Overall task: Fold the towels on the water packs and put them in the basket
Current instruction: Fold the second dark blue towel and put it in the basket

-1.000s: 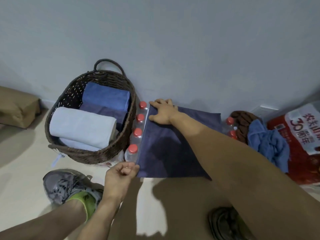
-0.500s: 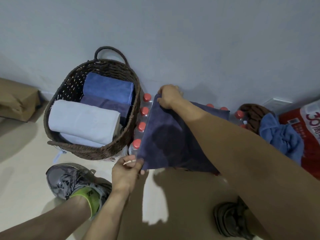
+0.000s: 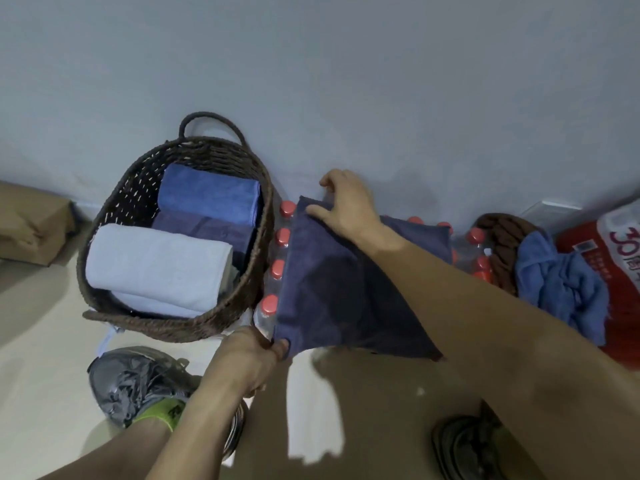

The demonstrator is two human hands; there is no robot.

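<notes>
- The navy towel (image 3: 339, 289) is spread over the top of the water pack (image 3: 273, 271), covering all but the red-capped bottles along the pack's left edge; its near edge hangs off the pack's front.
- It is judged soft, light and limp: it will sag wherever it is not supported, so it is best taken by two corners of one edge and kept taut between them.
- The near-left corner is pinched by the left hand (image 3: 247, 358), thumb and fingers closed on the cloth at the pack's front-left corner.
- The far-left corner is gripped by the right hand (image 3: 346, 206), fingers curled over the cloth at the pack's back-left corner, by the wall.
- With both left corners held, the left edge is judged ready to be carried over to the right edge for a fold.
- The woven basket (image 3: 256, 271) stands touching the pack's left side and already holds a pale blue towel (image 3: 156, 268), a mid-blue towel (image 3: 207, 194) and a darker one between them.
- A crumpled blue towel (image 3: 561, 289) and a brown towel (image 3: 502, 244) lie unfolded past the pack's right edge.
</notes>
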